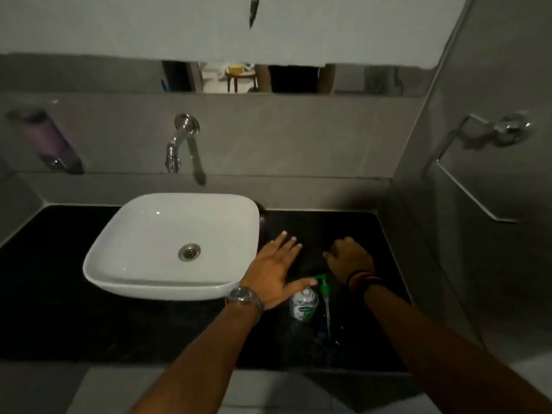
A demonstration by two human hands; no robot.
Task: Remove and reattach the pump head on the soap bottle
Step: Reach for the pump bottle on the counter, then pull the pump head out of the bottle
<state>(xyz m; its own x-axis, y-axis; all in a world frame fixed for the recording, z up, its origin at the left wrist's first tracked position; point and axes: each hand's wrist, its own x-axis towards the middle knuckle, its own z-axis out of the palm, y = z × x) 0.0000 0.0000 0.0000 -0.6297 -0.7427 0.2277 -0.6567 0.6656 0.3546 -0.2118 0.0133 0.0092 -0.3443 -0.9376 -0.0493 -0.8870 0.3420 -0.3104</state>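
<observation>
A small clear soap bottle [303, 305] with a green and white label stands on the black counter [149, 330], its neck without a pump. The green pump head [324, 286] lies just right of the bottle, its thin tube running toward me. My left hand [276, 271] hovers flat with fingers spread, the thumb tip just above the bottle's top; a metal watch is on that wrist. My right hand [349, 258] is past the pump, fingers curled down with nothing seen in them, dark bands on the wrist.
A white square basin [125, 264] sits on the counter to the left, under a chrome wall tap [179, 141]. A wall soap dispenser [47, 141] hangs at far left. A chrome towel bar [478, 162] is on the right wall, close to the counter's right edge.
</observation>
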